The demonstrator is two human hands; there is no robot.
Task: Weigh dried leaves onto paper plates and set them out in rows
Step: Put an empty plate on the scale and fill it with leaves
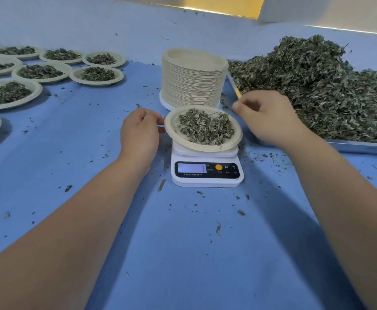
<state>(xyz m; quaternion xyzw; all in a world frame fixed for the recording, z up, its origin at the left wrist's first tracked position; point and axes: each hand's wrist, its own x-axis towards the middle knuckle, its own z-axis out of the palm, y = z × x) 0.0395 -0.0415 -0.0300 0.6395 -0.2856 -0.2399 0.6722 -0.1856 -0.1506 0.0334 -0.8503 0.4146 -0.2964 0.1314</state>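
Blue tabletop (pixel 183 242). Left grip (pixel 140 130) pinches rim of paper plate (pixel 173 136), likely steadying dried leaves (pixel 205 127) on scale (pixel 206 180); right grip (pixel 266 117) opposite, curled, contents indiscernible, probably poised to adjust portion.

We read a single digit, 7, at the right of the lit display (pixel 192 168) on the scale (pixel 206 181). Beside its orange button (pixel 218 167) stand the letters M and T. The small print beneath is too fine for us to read.
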